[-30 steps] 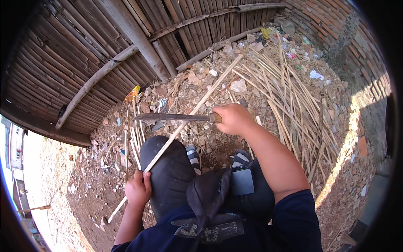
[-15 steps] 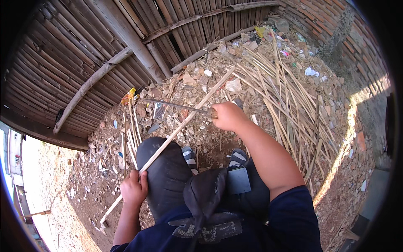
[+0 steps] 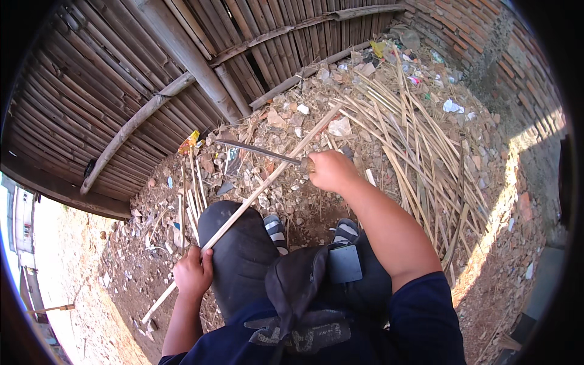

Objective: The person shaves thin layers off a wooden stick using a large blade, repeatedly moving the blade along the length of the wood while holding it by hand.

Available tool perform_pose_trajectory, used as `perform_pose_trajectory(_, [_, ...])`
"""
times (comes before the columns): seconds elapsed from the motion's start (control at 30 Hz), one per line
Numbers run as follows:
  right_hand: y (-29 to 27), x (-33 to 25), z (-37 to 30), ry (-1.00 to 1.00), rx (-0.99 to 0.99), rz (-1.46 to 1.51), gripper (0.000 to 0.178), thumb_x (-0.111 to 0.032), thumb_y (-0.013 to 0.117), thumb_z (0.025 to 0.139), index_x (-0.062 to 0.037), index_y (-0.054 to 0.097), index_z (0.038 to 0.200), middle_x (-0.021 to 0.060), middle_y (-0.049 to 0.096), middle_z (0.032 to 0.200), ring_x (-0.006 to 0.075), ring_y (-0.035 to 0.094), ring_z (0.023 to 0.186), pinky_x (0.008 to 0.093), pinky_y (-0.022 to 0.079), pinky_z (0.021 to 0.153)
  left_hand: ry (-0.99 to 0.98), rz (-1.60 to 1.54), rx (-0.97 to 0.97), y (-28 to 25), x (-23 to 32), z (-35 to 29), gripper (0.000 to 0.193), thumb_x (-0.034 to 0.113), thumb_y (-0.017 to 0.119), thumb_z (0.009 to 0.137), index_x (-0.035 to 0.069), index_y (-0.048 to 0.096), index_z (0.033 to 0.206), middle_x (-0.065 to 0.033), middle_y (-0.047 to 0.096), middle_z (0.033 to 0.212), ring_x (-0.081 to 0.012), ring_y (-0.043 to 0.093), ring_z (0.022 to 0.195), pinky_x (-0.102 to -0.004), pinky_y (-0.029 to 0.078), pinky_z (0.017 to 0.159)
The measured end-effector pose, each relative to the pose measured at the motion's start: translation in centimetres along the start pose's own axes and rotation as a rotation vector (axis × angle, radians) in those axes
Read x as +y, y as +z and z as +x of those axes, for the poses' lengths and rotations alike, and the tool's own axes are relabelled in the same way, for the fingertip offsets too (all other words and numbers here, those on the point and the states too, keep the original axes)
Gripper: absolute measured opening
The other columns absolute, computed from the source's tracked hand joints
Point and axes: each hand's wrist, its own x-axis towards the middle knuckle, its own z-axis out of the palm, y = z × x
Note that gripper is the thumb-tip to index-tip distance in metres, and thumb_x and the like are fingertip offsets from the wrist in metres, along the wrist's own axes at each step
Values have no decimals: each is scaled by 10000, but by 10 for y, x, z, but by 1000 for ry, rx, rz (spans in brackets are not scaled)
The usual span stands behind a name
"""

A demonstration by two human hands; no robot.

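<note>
A long pale bamboo strip [image 3: 244,207] slants from the lower left up past my left knee toward the far rubble. Near its lower part, my left hand [image 3: 194,271] is closed round it, thumb along the top. My right hand [image 3: 331,171] grips the short wooden handle of a long-bladed knife [image 3: 258,150]. The blade points left and crosses the strip's upper part, seemingly touching it. How the left fingers wrap underneath is hidden.
A heap of split bamboo strips [image 3: 420,152] lies at the right. More strips [image 3: 193,194] rest beyond my left knee. A bamboo wall [image 3: 121,91] stands far left, a brick wall [image 3: 517,67] far right. Stones and litter cover the ground.
The knife blade has turned slightly, showing more of its flat side, and its tip sits a little lower relative to the wall. Both hands stay almost in place.
</note>
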Motion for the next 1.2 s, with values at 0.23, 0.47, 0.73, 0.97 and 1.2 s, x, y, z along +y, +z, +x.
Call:
perform_pose_trajectory(0.23, [4, 13, 5, 67, -9, 100, 335, -165, 682, 800, -86, 716, 1124, 224, 724, 1006, 391, 708, 974, 498, 571, 873, 18, -42, 5, 5, 3, 5, 355, 352, 636, 994, 68, 545, 801, -189, 644, 672, -430, 650, 602, -533, 494, 548])
perform_pose_trajectory(0.47, [-2, -18, -6, -19, -25, 27, 326, -165, 684, 806, -90, 718, 1121, 206, 728, 978, 393, 707, 970, 503, 570, 871, 10, -39, -4, 4, -4, -2, 343, 347, 631, 1000, 66, 546, 821, -187, 639, 670, -439, 644, 600, -539, 490, 553])
perform_pose_trajectory(0.73, [23, 19, 1, 83, 92, 31, 299, -185, 696, 810, -82, 710, 1091, 206, 728, 964, 394, 709, 977, 501, 572, 876, 27, 31, -9, -5, 9, 9, 355, 347, 620, 1008, 63, 535, 812, -181, 633, 679, -434, 645, 619, -542, 487, 553])
perform_pose_trajectory(0.97, [-10, -29, -16, -164, 9, -17, 238, -163, 690, 804, -67, 695, 1021, 194, 734, 912, 406, 717, 908, 510, 575, 840, 8, -21, -11, 7, 0, -1, 358, 337, 613, 1013, 67, 520, 797, -179, 625, 672, -437, 629, 590, -537, 482, 533])
perform_pose_trajectory(1.2, [1, 9, 1, 145, 8, 71, 311, -177, 704, 795, -76, 715, 1089, 200, 733, 953, 388, 716, 949, 505, 571, 853, 83, 72, 66, -1, 10, 12, 359, 357, 618, 1008, 77, 538, 799, -161, 624, 657, -403, 642, 584, -522, 487, 521])
